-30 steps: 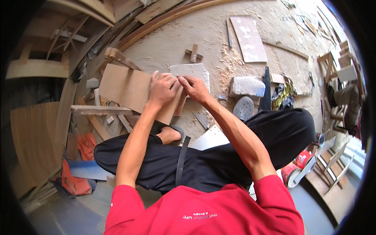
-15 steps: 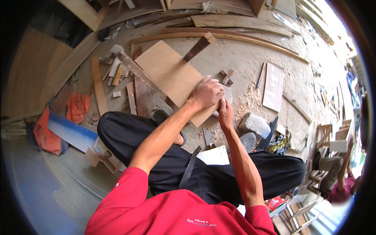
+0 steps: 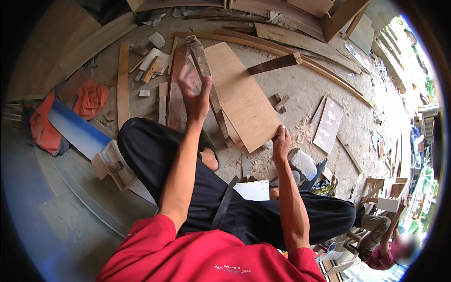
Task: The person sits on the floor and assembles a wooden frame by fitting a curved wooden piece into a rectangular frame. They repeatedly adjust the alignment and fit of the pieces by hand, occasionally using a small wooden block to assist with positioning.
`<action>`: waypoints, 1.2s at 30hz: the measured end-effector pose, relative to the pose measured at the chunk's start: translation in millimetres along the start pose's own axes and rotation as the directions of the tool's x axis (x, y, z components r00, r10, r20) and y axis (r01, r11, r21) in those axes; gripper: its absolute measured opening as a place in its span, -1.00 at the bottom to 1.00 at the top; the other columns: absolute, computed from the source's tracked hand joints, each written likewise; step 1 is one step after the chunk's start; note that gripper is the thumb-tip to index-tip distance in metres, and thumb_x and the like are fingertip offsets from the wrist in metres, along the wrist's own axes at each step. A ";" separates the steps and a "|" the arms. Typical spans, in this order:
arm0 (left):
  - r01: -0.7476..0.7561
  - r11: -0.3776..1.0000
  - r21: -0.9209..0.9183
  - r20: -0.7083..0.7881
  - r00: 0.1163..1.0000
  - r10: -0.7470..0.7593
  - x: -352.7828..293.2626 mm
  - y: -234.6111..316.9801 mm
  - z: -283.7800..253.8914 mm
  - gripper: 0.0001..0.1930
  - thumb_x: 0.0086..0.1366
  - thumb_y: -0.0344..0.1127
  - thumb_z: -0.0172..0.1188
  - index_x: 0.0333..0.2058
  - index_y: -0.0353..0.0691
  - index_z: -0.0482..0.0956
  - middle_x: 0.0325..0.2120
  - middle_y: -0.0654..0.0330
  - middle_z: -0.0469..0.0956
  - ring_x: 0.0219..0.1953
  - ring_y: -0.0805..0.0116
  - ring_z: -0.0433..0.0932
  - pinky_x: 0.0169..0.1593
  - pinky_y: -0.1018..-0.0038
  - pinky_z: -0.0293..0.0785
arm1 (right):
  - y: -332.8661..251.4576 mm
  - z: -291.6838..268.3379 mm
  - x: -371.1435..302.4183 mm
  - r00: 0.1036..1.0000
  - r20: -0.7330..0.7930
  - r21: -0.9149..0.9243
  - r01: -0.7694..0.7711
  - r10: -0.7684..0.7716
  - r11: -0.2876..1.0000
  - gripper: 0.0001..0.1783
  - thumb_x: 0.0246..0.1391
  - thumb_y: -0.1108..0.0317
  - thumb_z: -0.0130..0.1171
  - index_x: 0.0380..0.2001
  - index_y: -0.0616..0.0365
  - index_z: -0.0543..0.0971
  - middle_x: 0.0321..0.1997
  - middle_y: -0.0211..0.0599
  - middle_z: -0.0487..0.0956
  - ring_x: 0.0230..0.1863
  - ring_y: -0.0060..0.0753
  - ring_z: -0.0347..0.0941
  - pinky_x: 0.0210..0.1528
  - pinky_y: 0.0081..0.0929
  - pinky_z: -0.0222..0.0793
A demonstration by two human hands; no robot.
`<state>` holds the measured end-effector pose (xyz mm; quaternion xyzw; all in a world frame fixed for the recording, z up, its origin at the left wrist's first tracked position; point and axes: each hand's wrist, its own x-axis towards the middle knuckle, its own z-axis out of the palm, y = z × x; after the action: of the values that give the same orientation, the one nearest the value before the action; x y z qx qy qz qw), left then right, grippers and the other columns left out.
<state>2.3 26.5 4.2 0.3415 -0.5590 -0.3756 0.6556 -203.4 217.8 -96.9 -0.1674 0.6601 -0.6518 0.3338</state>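
A pale rectangular plywood board (image 3: 244,96) lies tilted in front of my knees. My right hand (image 3: 282,143) grips its near right corner, thumb on top and fingers hidden below. Along the board's left side runs a long, rough, dark wooden bar (image 3: 203,63). My left hand (image 3: 195,98) is beside that bar, thumb raised and fingers apart, blurred by motion; it appears to hold nothing. The edge of another thin panel (image 3: 232,129) shows under the board's left side. A dark batten (image 3: 275,64) sticks out past the board's far right edge.
A grey stone block (image 3: 303,162) and a handsaw (image 3: 317,171) lie by my right knee. Wood offcuts (image 3: 152,66) and long planks (image 3: 123,87) are at left, with orange cloth (image 3: 91,101). A white-stained panel (image 3: 327,124) lies at right. Another person (image 3: 383,239) sits at far right.
My left hand has left the board's near end and moved to its left side, fingers now apart. The right hand stays at the corner. The board is turned somewhat and the view has shifted.
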 end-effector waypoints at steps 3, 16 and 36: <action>0.244 0.961 -0.133 0.270 0.941 -0.201 13.7 -5.3 2.0 -0.62 0.19 -0.07 0.27 -0.30 -0.31 0.45 -0.42 0.21 0.48 -0.33 0.46 0.44 -0.17 0.48 0.33 | -12.1 6.5 1.6 1.000 -0.024 0.025 0.018 -0.018 1.000 -0.61 0.32 0.11 -0.15 -0.32 0.23 0.48 -0.47 -0.53 0.38 -0.47 -0.70 0.23 -0.43 -0.65 0.24; 0.339 0.880 -0.332 -0.265 0.862 -0.433 -44.4 50.2 50.6 -0.65 0.18 -0.11 0.29 -0.57 -0.23 0.43 -0.75 0.33 0.36 -0.70 0.58 0.30 -0.58 0.58 0.28 | -74.1 -27.4 91.5 0.970 0.238 -0.226 -0.001 0.056 0.974 -0.58 0.29 0.10 -0.10 -0.25 0.29 0.53 -0.45 -0.49 0.44 -0.44 -0.66 0.31 -0.41 -0.60 0.30; 0.587 0.770 -0.251 0.124 0.808 -0.575 11.6 -0.9 6.1 -0.42 0.29 0.28 -0.14 -0.34 -0.21 0.47 -0.53 0.19 0.51 -0.46 0.32 0.51 -0.34 0.42 0.44 | -27.3 -47.9 95.3 0.960 0.278 -0.132 0.074 -0.035 0.988 -0.48 0.28 0.01 -0.12 -0.24 0.32 0.56 -0.38 -0.46 0.51 -0.38 -0.65 0.33 -0.30 -0.58 0.27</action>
<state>-2.8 15.8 9.8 0.3944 -0.3807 -0.6411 0.5372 -309.6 188.5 -95.0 -0.2977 0.6470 -0.5828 0.3912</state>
